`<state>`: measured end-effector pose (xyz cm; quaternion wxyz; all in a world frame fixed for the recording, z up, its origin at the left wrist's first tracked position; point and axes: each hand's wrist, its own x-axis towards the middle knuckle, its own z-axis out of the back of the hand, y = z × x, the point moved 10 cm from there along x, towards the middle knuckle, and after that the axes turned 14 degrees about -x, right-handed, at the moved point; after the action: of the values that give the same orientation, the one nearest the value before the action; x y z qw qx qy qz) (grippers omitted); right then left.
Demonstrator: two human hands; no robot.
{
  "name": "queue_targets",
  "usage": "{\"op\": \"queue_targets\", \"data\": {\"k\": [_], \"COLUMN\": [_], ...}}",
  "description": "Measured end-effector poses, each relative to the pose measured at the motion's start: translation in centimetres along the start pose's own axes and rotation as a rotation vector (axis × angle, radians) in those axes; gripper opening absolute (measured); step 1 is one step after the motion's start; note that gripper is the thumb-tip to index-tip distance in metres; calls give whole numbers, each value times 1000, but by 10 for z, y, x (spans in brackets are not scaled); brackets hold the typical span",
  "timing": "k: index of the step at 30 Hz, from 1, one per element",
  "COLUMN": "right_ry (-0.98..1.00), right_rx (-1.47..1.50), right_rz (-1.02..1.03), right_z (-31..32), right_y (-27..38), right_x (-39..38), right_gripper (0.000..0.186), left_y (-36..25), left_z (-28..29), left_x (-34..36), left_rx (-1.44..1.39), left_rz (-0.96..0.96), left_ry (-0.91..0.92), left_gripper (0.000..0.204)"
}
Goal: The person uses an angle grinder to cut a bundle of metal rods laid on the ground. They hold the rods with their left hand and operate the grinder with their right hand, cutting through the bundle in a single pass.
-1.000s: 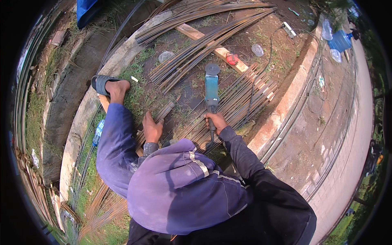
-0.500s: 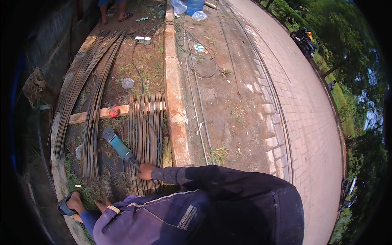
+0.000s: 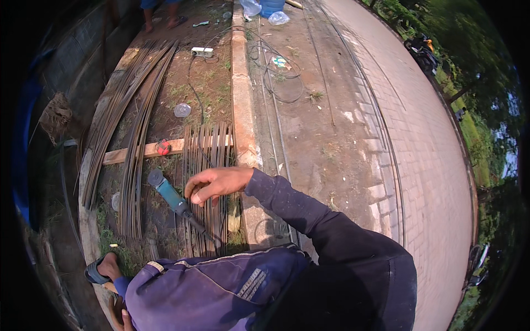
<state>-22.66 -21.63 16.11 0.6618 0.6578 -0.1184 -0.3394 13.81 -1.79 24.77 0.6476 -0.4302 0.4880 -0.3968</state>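
A teal angle grinder [image 3: 171, 197] lies slantwise beside and over the near end of a row of thin steel rods [image 3: 207, 149], its disc toward the upper left. Just above the rods, to the right of the grinder's body, is my right hand [image 3: 218, 183]. Its fingers are loosely bent and a little apart, with nothing seen in them. My left hand [image 3: 120, 314] shows only in part at the lower left, fingers stretched down beside my purple-blue clothing. Two long bundles of rods [image 3: 135, 160] lie left of the grinder. A red tape measure [image 3: 163, 147] sits on a wooden plank [image 3: 148, 150] under the rods.
A concrete curb [image 3: 243, 99] runs along the right of the rods, with a paved road [image 3: 425, 165] beyond. A white power strip [image 3: 202, 52] with a cable and a clear plastic lid [image 3: 182, 110] lie farther off. Another person's legs [image 3: 160, 14] stand at the far end.
My right hand has let go of the grinder's rear end and risen up and to the right. The grinder rests where it lay. My left hand now shows at the lower left.
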Motion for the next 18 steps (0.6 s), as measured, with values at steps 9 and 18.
{"op": "queue_targets", "data": {"k": [9,18], "right_ry": [-176,310], "right_rx": [-1655,-1464], "right_rz": [-10,566], "right_z": [-45,-179], "right_y": [-54,-58], "right_x": [38,22], "right_gripper": [39,29], "left_y": [42,244], "left_z": [158,76], "left_x": [-84,-128], "left_rx": [-387,583], "left_rz": [-294,388], "left_ry": [-727,-99], "left_gripper": [56,49]}}
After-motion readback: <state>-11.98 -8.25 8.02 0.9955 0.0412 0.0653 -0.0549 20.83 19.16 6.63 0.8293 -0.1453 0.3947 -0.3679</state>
